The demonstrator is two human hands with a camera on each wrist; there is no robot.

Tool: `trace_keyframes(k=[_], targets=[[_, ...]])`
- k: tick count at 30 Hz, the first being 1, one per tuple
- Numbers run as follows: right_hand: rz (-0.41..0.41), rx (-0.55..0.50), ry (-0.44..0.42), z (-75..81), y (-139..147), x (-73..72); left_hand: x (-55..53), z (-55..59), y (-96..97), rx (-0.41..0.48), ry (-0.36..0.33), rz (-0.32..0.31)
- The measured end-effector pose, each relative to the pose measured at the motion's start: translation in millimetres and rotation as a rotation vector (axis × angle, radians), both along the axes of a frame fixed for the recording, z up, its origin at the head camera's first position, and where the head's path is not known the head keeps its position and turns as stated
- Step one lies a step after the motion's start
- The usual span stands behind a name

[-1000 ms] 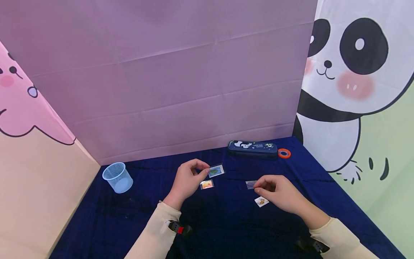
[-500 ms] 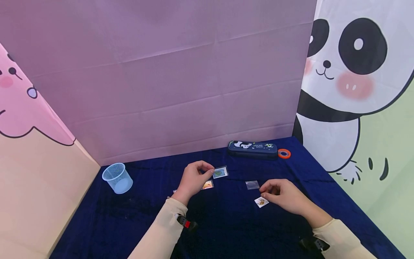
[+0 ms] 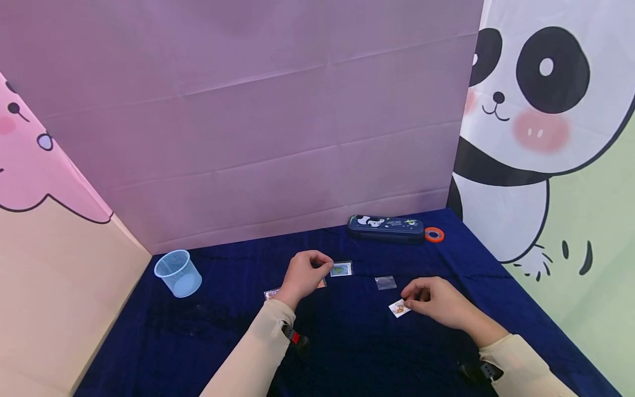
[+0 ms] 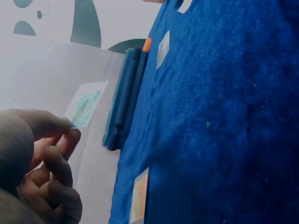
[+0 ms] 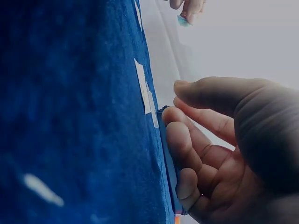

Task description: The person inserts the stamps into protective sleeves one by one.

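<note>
My left hand (image 3: 308, 275) pinches a small blue-green stamp (image 4: 86, 106) in a clear sleeve by its edge, between thumb and forefinger, held up off the cloth. Loosely curled, my right hand (image 3: 439, 302) hangs close over a white stamp with a small brown picture (image 3: 398, 308), its fingertips right at the stamp's edge. Nothing shows between that thumb and forefinger in the right wrist view. Just beyond lies an empty clear sleeve (image 3: 386, 283). Partly hidden behind my left hand and wrist are an orange stamp (image 4: 139, 196) and a purplish one (image 3: 270, 294).
A dark blue panda pencil case (image 3: 386, 229) lies along the back edge, with an orange tape roll (image 3: 434, 235) at its right end. A light blue mesh cup (image 3: 178, 274) stands at the back left. Dark blue cloth (image 3: 347, 353) covers the table; printed curtains enclose it.
My left hand has moved right and slightly nearer with the blue-green stamp. My right hand has left the clear sleeve and come down to the white stamp. The purplish stamp has come into view.
</note>
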State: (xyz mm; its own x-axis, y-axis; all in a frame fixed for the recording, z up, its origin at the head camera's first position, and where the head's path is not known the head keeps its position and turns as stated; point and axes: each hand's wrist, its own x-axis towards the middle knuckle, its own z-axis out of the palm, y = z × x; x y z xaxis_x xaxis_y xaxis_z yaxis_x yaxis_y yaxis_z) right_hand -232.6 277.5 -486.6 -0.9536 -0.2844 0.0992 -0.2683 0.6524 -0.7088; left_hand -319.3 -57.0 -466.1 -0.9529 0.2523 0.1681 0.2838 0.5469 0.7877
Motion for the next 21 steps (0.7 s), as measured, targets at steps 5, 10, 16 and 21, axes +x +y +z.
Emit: trace_keyframes(k=[5,10,16,21], targets=[[0.002,0.026,0.002,-3.4,2,-1.0,-5.3,-6.8,5.0,0.021,-0.055,-0.018],[0.017,0.051,0.001,-5.7,3,-2.0,-9.4,-13.3,10.2,0.008,-0.103,-0.006],[0.027,0.079,0.001,-6.1,3,-1.7,-12.2,-21.0,14.4,-0.042,-0.106,0.023],[0.024,0.076,-0.013,-6.8,2,0.3,-12.0,-22.9,16.8,-0.079,-0.122,0.029]])
